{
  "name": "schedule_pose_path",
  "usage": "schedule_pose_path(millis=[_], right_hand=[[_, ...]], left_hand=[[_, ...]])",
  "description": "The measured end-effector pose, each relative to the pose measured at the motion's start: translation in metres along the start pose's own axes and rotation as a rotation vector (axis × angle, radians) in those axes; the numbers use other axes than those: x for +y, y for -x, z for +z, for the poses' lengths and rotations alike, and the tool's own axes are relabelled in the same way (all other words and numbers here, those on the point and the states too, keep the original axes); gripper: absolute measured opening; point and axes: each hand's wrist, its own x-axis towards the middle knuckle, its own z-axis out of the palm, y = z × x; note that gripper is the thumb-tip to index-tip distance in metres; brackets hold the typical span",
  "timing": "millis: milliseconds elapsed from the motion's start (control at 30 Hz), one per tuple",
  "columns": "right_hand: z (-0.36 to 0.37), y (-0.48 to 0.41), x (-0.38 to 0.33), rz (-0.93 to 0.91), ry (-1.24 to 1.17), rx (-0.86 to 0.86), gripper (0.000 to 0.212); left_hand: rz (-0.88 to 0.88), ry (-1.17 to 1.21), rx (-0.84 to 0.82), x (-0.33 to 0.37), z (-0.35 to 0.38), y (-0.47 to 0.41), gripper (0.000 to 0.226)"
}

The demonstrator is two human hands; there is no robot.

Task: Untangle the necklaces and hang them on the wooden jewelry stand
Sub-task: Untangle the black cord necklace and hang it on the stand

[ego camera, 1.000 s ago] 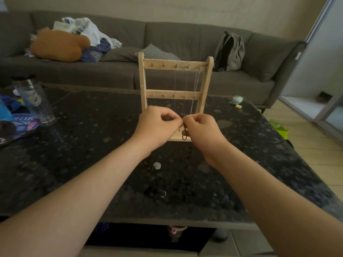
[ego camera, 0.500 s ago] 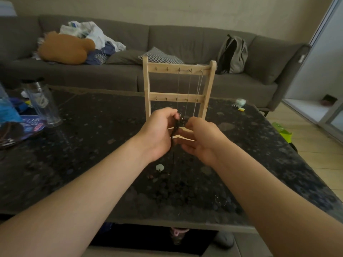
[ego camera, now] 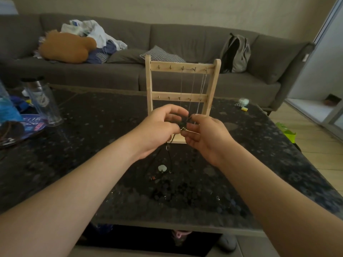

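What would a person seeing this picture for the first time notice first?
First the two hands at the centre: the left hand and the right hand both pinch a tangled dark cord necklace above the dark table. Right behind them stands the wooden jewelry stand, with thin chains hanging from its top bar. A pale pendant shows below the hands.

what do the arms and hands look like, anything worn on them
The left arm and right arm are bare, with no sleeves in view. The left hand and right hand are ungloved. No watch, bracelet or ring shows on the visible parts.
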Motion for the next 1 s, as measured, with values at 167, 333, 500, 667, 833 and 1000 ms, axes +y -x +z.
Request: schedule_pose_path(millis=[167,333,500,667,833,1000], right_hand=[[0.003,0.001,0.004,-0.07,0.086,-0.041,0.017],[0.002,-0.002,0.005,-0.052,0.111,-0.092,0.014],[-0.002,-0.004,0.008,-0.014,0.166,-0.147,0.024],[-0.009,-0.011,0.014,-0.108,0.351,-0.177,0.027],[-0.014,-0.014,0.015,-0.174,0.447,-0.164,0.029],[-0.018,-0.02,0.017,-0.218,0.432,-0.111,0.027]], left_hand=[[0.007,-0.14,0.122,-0.011,-0.003,-0.006,0.041],[0.057,-0.196,0.193,-0.014,-0.001,-0.007,0.029],[0.078,-0.23,0.18,-0.016,-0.001,-0.004,0.033],[0.058,-0.26,0.008,-0.016,-0.008,-0.005,0.04],[0.092,-0.4,0.02,-0.025,-0.005,-0.011,0.023],[0.082,-0.378,0.079,-0.03,0.001,-0.019,0.03]])
